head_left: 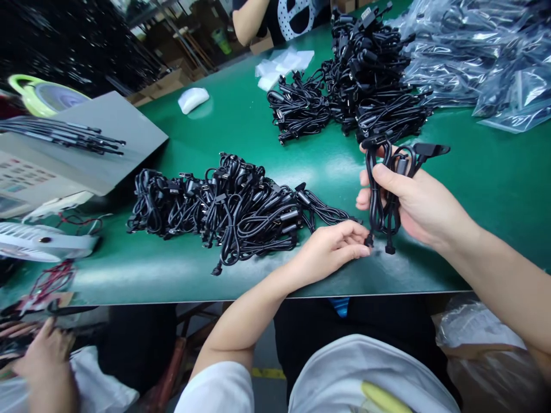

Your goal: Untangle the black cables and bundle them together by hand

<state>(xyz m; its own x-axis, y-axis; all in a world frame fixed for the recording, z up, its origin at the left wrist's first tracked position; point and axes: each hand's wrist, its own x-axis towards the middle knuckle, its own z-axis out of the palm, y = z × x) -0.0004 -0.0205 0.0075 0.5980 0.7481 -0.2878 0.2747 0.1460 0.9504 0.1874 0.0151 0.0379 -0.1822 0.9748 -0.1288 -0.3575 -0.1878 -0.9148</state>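
Near the desk's (495, 189) front edge, right of centre, the right hand (415, 201) holds a coiled black cable (377, 215) just above the surface, its fingers wrapped around the loops. The left hand (331, 249) pinches a hanging plug end of that cable between thumb and fingertips. A heap of cables (232, 206) lies to the left, and a bigger pile (361, 86) lies toward the far edge.

Green table (495, 189) — black cable heaps (224, 209), bagged cables (486, 57).

table (258, 132): smooth glossy green | cables (232, 209): black matt plastic | bags (486, 63): clear glossy plastic
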